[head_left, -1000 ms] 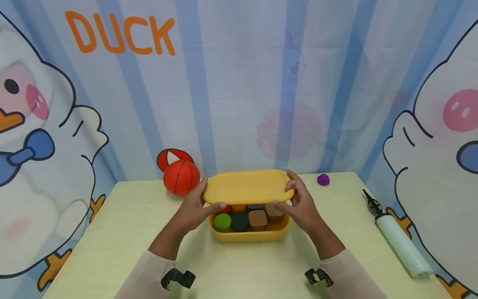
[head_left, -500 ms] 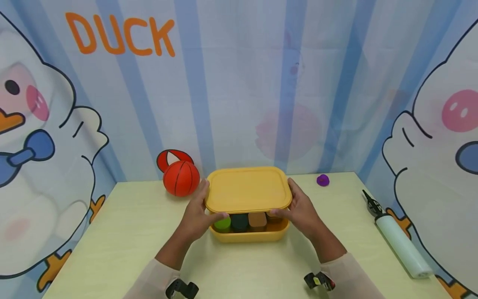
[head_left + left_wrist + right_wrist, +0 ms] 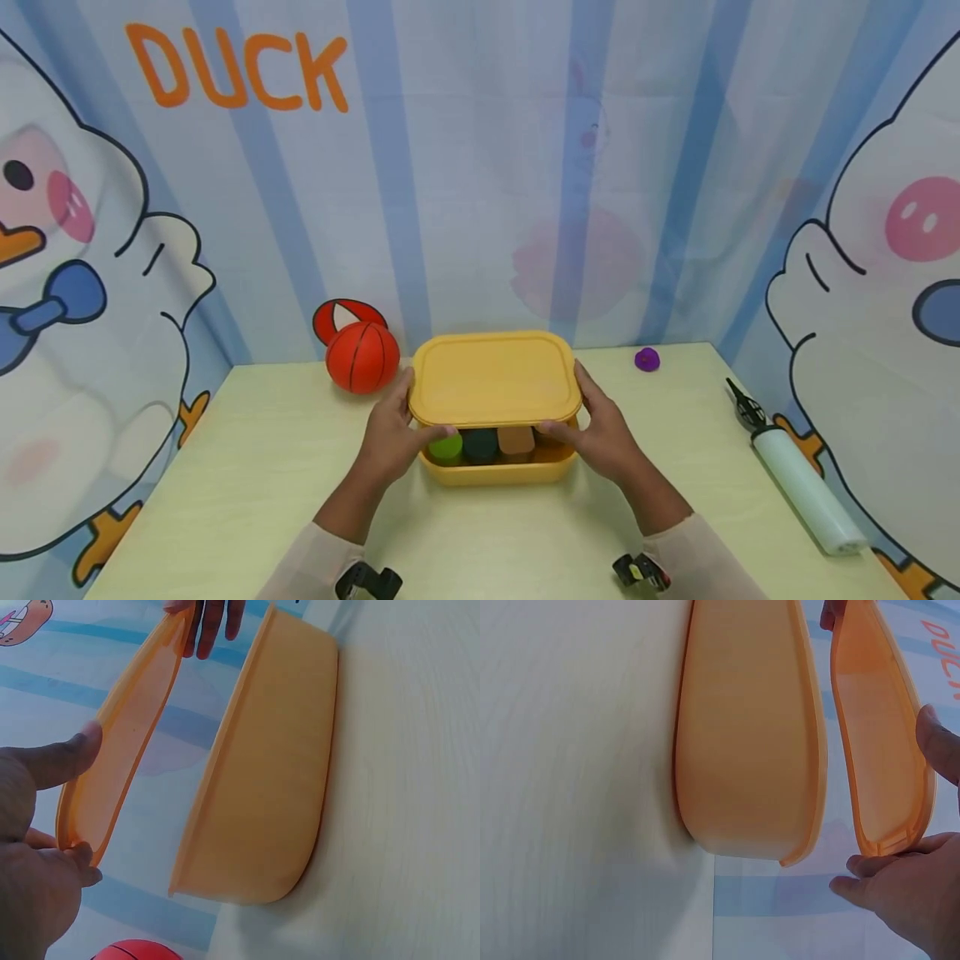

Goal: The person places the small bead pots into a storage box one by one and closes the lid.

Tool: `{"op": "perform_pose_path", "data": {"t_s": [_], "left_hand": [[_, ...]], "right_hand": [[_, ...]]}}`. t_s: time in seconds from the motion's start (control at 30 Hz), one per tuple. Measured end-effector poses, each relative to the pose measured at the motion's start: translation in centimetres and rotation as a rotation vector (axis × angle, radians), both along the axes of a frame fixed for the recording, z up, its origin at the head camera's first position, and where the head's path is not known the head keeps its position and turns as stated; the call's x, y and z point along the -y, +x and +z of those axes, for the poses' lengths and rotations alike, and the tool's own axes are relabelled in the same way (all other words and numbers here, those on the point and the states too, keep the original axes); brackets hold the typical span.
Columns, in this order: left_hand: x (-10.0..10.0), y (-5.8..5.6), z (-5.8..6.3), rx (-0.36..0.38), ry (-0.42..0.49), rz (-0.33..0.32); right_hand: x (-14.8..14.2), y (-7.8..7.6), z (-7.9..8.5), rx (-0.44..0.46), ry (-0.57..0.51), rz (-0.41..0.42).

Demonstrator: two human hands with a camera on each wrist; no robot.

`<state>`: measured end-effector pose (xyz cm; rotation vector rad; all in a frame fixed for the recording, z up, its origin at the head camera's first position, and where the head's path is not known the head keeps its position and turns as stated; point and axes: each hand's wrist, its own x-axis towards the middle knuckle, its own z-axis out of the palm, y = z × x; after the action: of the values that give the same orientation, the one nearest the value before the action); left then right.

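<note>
A yellow lid is held by both hands above a yellow box on the table. My left hand grips the lid's left end, its thumb along the near edge. At the right end my right hand holds it the same way. Both wrist views show a gap between the lid and the box's rim. Inside the box, a green piece, a dark green piece and a brown block show below the lid; the lid hides the items behind them.
A red ball with basketball lines sits at the back left, beside a red and white thing. A small purple object lies at the back right. A pale green cylinder with a black nozzle, like a hand pump, lies along the right edge.
The lid's near edge has come down in the head view and its top shows more broadly. It now hides the back row of items. Both hands keep their grip.
</note>
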<state>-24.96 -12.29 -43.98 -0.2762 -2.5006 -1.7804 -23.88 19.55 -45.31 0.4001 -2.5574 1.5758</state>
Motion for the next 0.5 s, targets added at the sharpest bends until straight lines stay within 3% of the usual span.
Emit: {"op": "perform_pose_path", "data": {"t_s": [0.2, 0.5], "left_hand": [[-0.3, 0.6, -0.4, 0.034, -0.081, 0.069], [-0.1, 1.5, -2.4, -0.054, -0.14, 0.074]], "right_hand": [[-0.3, 0.9, 0.1, 0.058, 0.096, -0.056], [-0.8, 1.6, -0.8, 0.069, 0.189, -0.051]]}}
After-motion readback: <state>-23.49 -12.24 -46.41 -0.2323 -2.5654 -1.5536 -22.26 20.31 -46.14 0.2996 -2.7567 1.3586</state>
